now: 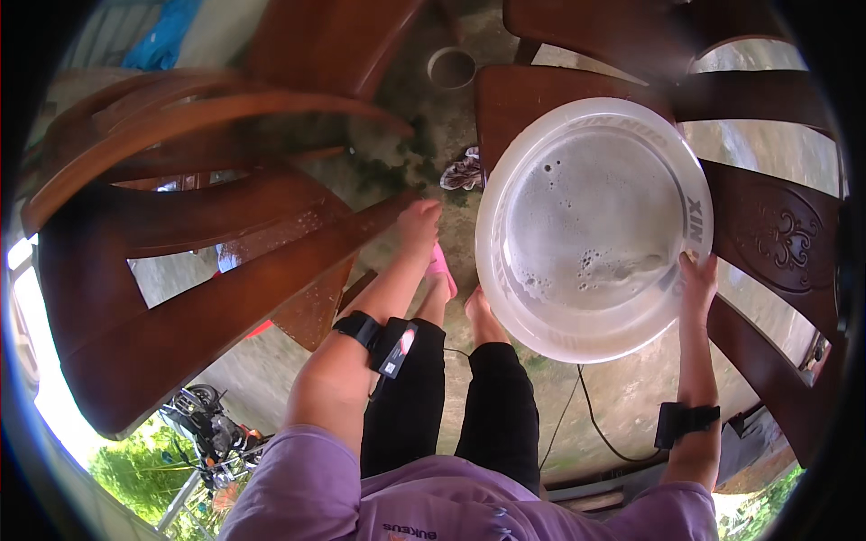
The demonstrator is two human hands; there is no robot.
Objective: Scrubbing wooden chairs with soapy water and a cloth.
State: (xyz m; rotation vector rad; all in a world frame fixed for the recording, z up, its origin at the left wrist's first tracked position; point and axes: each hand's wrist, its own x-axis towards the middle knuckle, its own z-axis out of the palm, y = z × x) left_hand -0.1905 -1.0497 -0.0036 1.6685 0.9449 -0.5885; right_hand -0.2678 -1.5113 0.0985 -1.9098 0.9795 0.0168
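A large translucent plastic basin [595, 338] with cloudy, slightly foamy water stands on the seat of a dark wooden chair [500, 115] to the right of the middle. My right hand [699, 277] grips the basin's rim at its lower right, thumb on the inner side. My left hand [421, 213] is at the end of a wooden slat of the left chair [270, 270]; its fingers are curled around the end, as far as can be seen. Drops of water lie on that chair's seat. What is under the water in the basin cannot be made out.
More wooden chairs stand at the top. A round container [452, 67] and a crumpled cloth [461, 170] are on the wet concrete floor. A black cable [595, 426] runs below the basin. A motorcycle [210, 426] stands at the lower left.
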